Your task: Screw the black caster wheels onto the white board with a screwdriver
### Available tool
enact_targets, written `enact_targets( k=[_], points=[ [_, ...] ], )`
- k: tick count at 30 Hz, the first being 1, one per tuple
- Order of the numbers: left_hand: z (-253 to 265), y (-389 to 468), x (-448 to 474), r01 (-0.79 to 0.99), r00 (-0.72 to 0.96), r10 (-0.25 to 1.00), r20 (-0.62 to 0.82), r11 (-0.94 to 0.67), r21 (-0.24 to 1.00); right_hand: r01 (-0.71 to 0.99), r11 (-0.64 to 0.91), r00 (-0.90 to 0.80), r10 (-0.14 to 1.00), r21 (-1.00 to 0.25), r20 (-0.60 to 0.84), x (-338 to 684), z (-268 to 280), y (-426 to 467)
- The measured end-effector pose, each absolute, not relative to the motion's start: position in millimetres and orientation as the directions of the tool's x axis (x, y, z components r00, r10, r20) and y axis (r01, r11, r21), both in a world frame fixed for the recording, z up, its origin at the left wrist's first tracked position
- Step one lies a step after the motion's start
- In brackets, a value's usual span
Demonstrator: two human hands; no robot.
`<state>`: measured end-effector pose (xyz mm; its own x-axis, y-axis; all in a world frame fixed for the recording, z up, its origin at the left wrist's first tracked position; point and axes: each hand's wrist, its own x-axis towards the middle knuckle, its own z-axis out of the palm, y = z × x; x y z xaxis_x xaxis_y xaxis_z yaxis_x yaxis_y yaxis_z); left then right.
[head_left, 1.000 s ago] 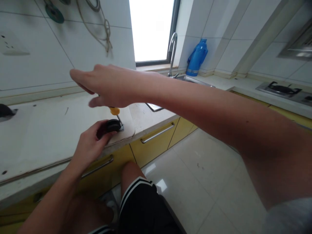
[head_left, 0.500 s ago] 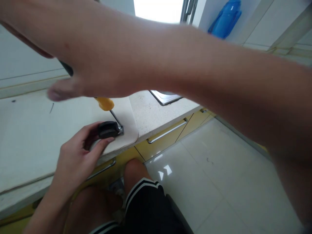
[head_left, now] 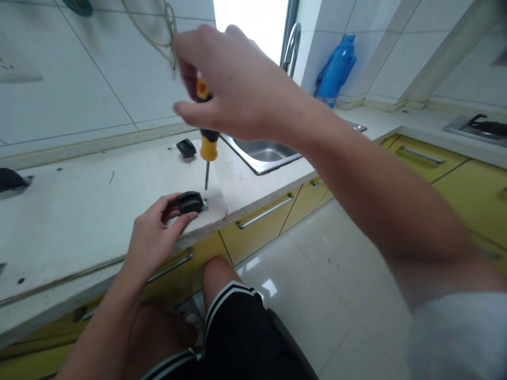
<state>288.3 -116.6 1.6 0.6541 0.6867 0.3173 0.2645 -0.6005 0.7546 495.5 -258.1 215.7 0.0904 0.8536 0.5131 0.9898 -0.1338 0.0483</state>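
Note:
My left hand (head_left: 160,227) grips a black caster wheel (head_left: 190,202) between thumb and fingers, near the right front corner of a white board (head_left: 79,211). The caster's small metal plate (head_left: 205,205) shows at its right side, against the board. My right hand (head_left: 225,87) is closed around the yellow and black handle of a screwdriver (head_left: 208,148). Its shaft points down, and the tip appears a little above the metal plate. A second black caster (head_left: 186,148) is at the board's back right corner. Another caster (head_left: 11,180) is at the left edge of view.
A thin screw-like piece (head_left: 111,177) lies on the board. Behind the right arm is a steel sink (head_left: 269,152) with a faucet (head_left: 292,47). A blue thermos (head_left: 336,68) stands in the corner. Yellow drawers (head_left: 261,214) run under the counter, beside my knees.
My right hand has moved right and up, lifting the screwdriver tip off the caster plate and turning the shaft more upright. My left hand keeps its hold. The view has tilted up, showing more counter.

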Motion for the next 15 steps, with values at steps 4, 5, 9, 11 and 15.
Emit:
enact_targets(
  k=[4,5,9,11,15],
  points=[
    [2,-113,293,0.198,0.707,0.627,0.328,-0.621,0.759,0.510,0.296,0.703,0.398,-0.808,0.589,492,148,-316],
    [1,-112,294,0.177,0.720,0.609,0.333,-0.625,0.760,0.399,0.352,0.806,0.305,-0.847,0.507,483,119,-331],
    [0,-114,295,0.103,0.727,0.557,0.401,-0.666,0.739,0.041,0.459,0.973,0.182,-0.887,0.139,426,-14,-378],
    [5,-114,287,0.095,0.713,0.527,0.463,-0.726,0.681,-0.151,0.478,0.974,0.220,-0.866,-0.049,394,-71,-393],
    [40,-97,247,0.134,0.642,0.488,0.591,-0.831,0.540,-0.481,0.426,0.857,0.413,-0.766,-0.309,343,-150,-412]
  ],
)
